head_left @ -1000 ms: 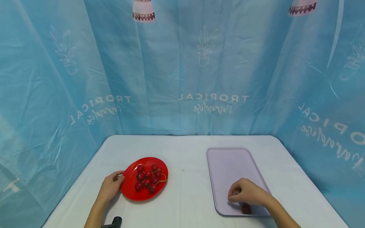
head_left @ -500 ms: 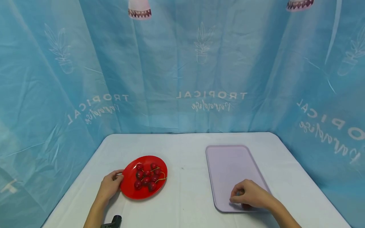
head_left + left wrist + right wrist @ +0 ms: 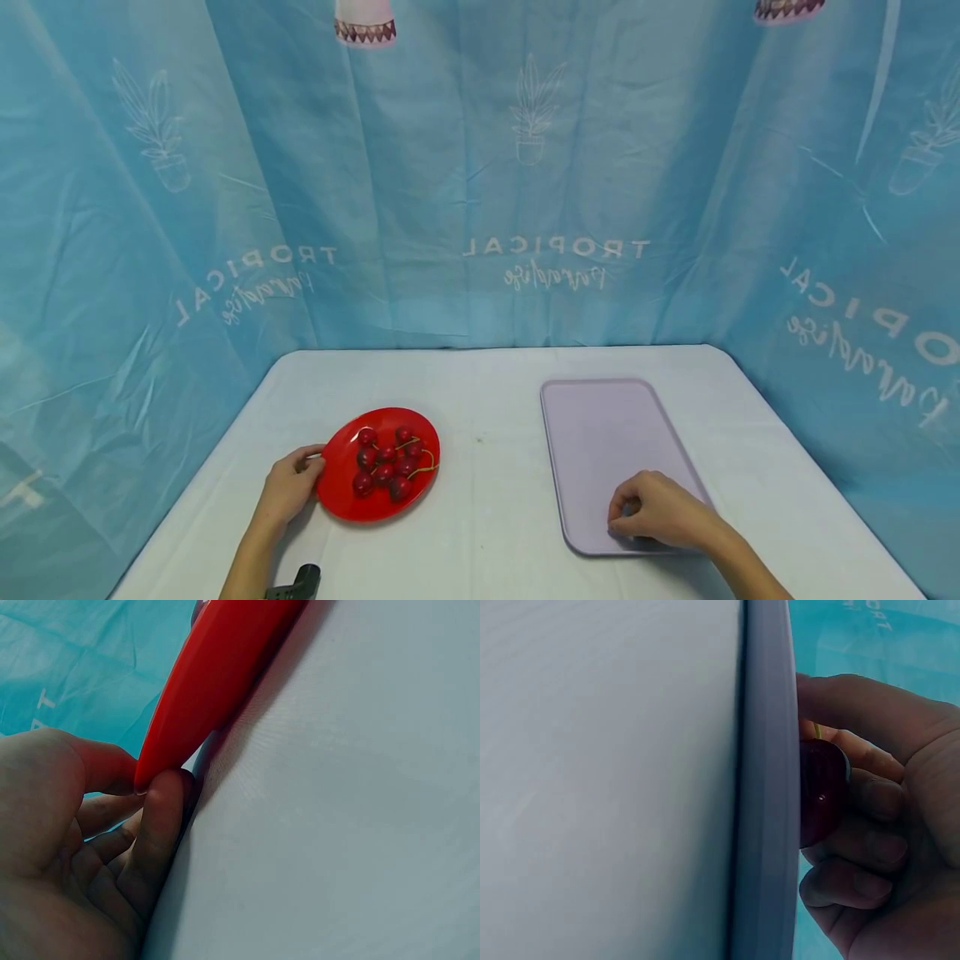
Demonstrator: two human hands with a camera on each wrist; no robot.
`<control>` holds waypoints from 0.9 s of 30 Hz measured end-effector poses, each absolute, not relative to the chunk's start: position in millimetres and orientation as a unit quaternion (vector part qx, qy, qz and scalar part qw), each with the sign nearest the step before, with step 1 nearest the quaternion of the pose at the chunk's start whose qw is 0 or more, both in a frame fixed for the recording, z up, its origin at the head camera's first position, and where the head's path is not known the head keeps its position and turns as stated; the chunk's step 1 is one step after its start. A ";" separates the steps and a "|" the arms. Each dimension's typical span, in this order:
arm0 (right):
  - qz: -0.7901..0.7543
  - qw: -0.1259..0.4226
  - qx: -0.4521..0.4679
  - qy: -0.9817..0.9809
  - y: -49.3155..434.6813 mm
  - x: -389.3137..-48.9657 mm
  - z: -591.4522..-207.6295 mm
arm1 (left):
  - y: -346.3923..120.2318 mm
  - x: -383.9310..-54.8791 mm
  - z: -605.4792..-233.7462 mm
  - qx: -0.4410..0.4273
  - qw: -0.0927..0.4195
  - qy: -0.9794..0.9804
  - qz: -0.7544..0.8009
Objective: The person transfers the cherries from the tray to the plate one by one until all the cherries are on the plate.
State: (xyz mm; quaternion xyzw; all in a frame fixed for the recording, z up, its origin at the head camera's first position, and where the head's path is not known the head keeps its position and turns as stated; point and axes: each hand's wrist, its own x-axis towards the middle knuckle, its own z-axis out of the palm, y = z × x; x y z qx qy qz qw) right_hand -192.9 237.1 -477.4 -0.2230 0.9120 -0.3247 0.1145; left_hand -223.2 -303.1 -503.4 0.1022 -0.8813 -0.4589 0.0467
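My left hand [image 3: 291,485] pinches the near-left rim of a red plate [image 3: 341,487], thumb and fingers meeting at the edge; in the left wrist view the rim [image 3: 217,682] appears tilted up. Several dark red cherries [image 3: 386,471], some with green stems, lie on it. Over the near end of a pale purple tray [image 3: 607,433] my right hand [image 3: 660,508] has its thumb and fingertips together. The right wrist view shows a dark cherry [image 3: 823,791] below those fingers, its stem running up between them. From the head view this cherry is hidden by the hand.
A white-covered table [image 3: 487,500] carries the plate at left and the tray at right. Blue printed curtains [image 3: 540,200] enclose the back and both sides. Near the left forearm is a black device [image 3: 303,579].
The right hand has shifted slightly right over the tray, and the cherry beneath it has gone out of the head view. The left hand stays on the plate. The head view has tilted slightly.
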 end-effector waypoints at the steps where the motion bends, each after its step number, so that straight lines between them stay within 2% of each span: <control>1: -0.325 0.114 -0.222 0.912 236.2 -193.3 -476.9 | -303.0 -223.1 -503.8 0.102 0.047 -0.882 -0.457; 6: -0.349 0.100 -0.223 0.905 232.6 -195.1 -470.8 | -303.6 -224.1 -506.4 0.101 0.049 -0.885 -0.452; 13: -0.365 0.031 -0.185 0.912 235.6 -195.4 -464.2 | -304.0 -225.8 -508.6 0.105 0.048 -0.883 -0.454; 27: -0.358 0.006 -0.122 0.926 267.4 -191.5 -456.5 | -306.1 -226.5 -508.4 0.106 0.048 -0.889 -0.444</control>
